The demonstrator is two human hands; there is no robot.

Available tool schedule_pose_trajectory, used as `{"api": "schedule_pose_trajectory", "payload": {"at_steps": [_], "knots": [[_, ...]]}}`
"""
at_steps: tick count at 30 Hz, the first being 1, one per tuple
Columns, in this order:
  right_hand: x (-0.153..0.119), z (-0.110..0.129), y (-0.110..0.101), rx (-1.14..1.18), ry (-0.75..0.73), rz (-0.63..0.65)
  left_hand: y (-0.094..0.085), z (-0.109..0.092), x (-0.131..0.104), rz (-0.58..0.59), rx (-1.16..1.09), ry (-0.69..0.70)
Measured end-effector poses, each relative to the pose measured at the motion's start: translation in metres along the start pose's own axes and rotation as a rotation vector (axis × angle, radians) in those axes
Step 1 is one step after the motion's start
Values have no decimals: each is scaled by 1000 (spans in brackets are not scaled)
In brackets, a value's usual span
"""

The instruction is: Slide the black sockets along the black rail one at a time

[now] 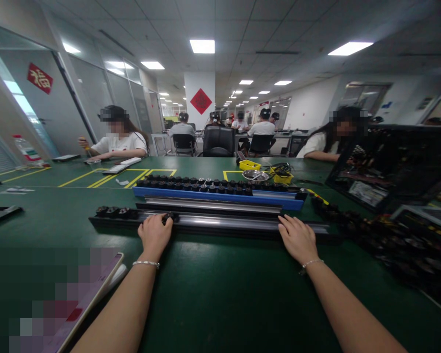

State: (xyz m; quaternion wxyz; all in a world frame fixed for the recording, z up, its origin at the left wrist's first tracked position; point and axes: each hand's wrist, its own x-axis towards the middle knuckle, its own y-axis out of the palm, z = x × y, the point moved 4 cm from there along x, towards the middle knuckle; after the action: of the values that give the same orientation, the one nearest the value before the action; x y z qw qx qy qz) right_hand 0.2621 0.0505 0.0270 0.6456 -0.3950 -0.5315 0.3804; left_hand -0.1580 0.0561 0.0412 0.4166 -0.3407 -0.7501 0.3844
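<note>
A long black rail [224,224] with a shiny metal channel lies across the bench in front of me. My left hand [155,235] is closed at its left part, thumb and fingers at a small black round part [170,217] in the channel. Several similar black parts [112,212] sit at the rail's left end. Toward the right end, my right hand [297,239] rests on the rail with its fingers stretched out. Just behind lie a second, narrower rail [213,204] and a blue tray [213,197] carrying rows of black parts.
At right are a heap of black parts [407,245] and a large black crate [382,166]. Yellow bins [249,165] and a metal dish [255,175] stand farther back. A phone [91,299] lies at lower left. Co-workers sit across the bench.
</note>
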Motion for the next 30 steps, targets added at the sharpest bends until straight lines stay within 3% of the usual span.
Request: {"api": "schedule_pose_trajectory", "payload": {"at_steps": [30], "knots": [[-1, 0, 0, 3, -8, 3, 3, -3, -2, 1, -41, -4]]}}
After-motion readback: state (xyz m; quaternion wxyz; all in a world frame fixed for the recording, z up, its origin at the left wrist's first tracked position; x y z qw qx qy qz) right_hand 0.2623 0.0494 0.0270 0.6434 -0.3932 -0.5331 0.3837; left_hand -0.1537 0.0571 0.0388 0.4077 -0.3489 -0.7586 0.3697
